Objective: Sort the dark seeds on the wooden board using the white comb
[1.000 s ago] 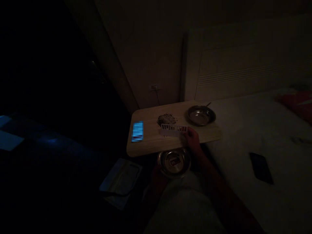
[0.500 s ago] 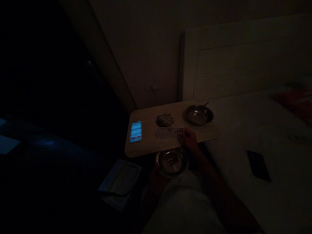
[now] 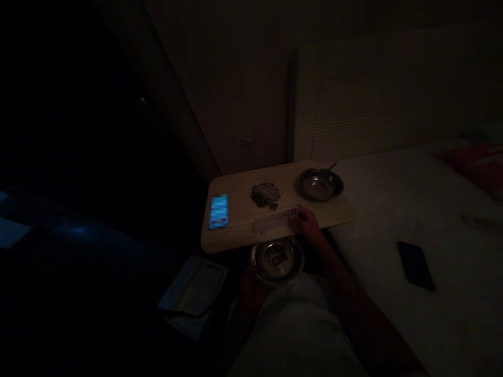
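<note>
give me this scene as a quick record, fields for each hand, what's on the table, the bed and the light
left hand: holds the left side of the near metal bowl, just below the table's front edge
right hand: fingers on the right end of a pale slotted strip
strip contact: over the table; whether it touches is unclear
table, left: blue pixelated patch
table, middle: loose grain pile
table, right: far metal bowl
bed: dark flat device
light: very dim
</note>
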### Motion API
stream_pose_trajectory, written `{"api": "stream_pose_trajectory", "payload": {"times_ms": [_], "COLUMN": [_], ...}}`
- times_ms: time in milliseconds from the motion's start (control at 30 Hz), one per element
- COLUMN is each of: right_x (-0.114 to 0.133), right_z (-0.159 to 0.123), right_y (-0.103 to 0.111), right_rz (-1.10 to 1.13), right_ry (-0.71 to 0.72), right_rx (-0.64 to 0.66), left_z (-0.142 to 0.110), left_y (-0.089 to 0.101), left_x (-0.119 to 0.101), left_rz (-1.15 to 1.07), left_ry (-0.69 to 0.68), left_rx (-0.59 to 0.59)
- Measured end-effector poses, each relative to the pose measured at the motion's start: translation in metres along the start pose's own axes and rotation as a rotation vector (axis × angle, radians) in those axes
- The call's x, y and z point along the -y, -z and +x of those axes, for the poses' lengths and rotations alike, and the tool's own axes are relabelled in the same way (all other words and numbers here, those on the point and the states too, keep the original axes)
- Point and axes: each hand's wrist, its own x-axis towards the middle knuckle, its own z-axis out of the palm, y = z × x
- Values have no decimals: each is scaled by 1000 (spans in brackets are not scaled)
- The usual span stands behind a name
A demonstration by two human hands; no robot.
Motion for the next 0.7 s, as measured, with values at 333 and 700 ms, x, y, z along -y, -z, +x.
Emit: {"api": "stream_pose_trajectory", "payload": {"times_ms": [333,700], "right_x": [1,-8], "right_z": [-5,1], "right_y": [17,6], "right_rz": [98,-118], "right_ry": [-73,38], "right_rx": [-62,-61], "left_z": [-1,-2], "left_y": [-4,-12], "left_x": [-2,0], "left_rz": [-11,12], "left_ry": [1,-25], "left_rx": [8,50]}}
